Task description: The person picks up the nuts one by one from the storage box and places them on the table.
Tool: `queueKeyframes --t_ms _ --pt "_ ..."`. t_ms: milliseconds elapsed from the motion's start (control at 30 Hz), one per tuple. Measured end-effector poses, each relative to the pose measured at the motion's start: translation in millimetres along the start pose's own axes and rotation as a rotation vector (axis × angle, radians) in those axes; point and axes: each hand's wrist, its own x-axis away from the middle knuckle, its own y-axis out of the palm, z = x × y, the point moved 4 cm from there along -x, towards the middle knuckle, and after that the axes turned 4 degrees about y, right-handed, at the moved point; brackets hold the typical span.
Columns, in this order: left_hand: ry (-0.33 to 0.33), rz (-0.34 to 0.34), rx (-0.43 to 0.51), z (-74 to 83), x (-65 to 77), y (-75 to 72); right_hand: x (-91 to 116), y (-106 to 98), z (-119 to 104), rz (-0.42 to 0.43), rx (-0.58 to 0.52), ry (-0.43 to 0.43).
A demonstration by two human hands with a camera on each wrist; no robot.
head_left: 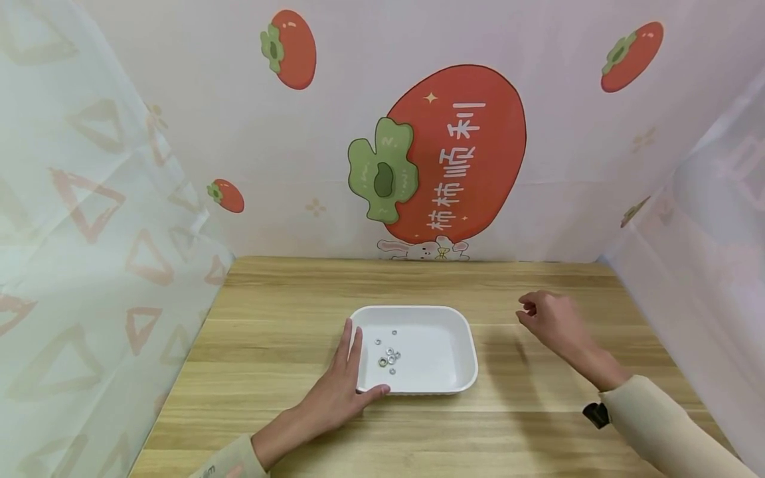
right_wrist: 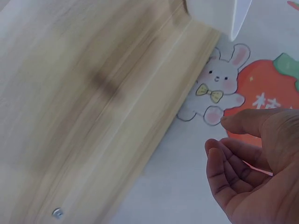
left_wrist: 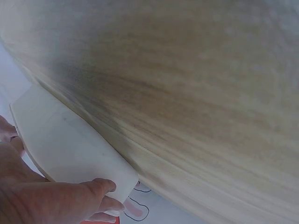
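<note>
A white rectangular tray [head_left: 442, 355] stands on the wooden table, with several small metal nuts [head_left: 391, 359] scattered in its left half. At its left end, my left hand [head_left: 337, 392] touches the tray, straight fingers along the left rim and thumb at the front rim. The left wrist view shows the thumb [left_wrist: 100, 184] against the tray's outer side. To the right of the tray, my right hand [head_left: 556, 322] hovers over the table, fingers loosely bent. In the right wrist view, nothing shows between its thumb and fingers.
One small metal nut [right_wrist: 57, 213] lies on the table in the right wrist view. The wooden table [head_left: 287, 285] meets a back wall sheet [head_left: 269, 219] printed with red persimmons and a rabbit. Sheets also hang along the left and right sides.
</note>
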Motion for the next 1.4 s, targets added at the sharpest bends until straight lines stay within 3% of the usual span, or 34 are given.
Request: queueKeyframes --t_ms 300,833,1400 --pt "0.004 0.004 -0.017 -1.2 0.2 0.2 -3.7 4.6 -31.2 0.058 0.003 -0.112" --pt "0.016 0.009 -0.013 -1.5 -1.1 1.2 -4.8 14.9 -65.1 -0.012 -0.058 -0.153" --pt "0.012 0.006 -0.01 0.5 -1.0 0.1 -5.7 41.3 -111.0 -0.119 -0.104 -0.254"
